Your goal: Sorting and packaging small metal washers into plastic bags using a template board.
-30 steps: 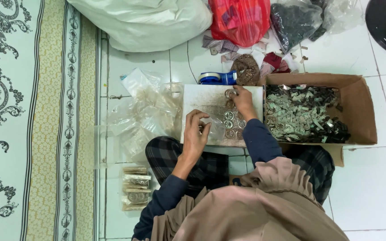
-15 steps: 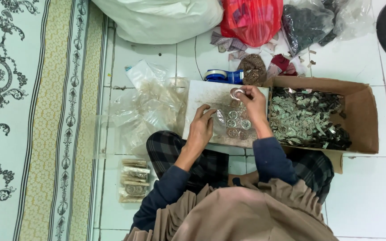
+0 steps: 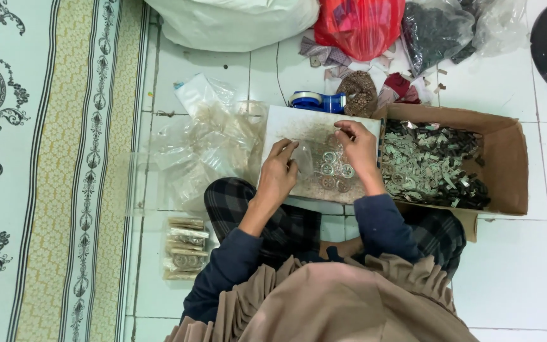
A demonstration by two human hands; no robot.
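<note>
Left hand (image 3: 278, 172) pinches a small clear bag (image 3: 303, 158) over the white board (image 3: 286, 123) on her lap; right hand (image 3: 359, 149) grips a round metal piece (image 3: 342, 132) above other pieces (image 3: 335, 171); cardboard box (image 3: 508, 136) sits just beside.

Your board (image 3: 286, 123) lay on your lap with small round pieces (image 3: 335, 170) on it. To its right sat the cardboard box (image 3: 508, 164) holding loose parts; to its left, a heap of plastic bags (image 3: 204, 145) on the floor. Behind the board lay a tape roll (image 3: 308, 100), and filled packets (image 3: 185, 248) lay by your left knee.
</note>
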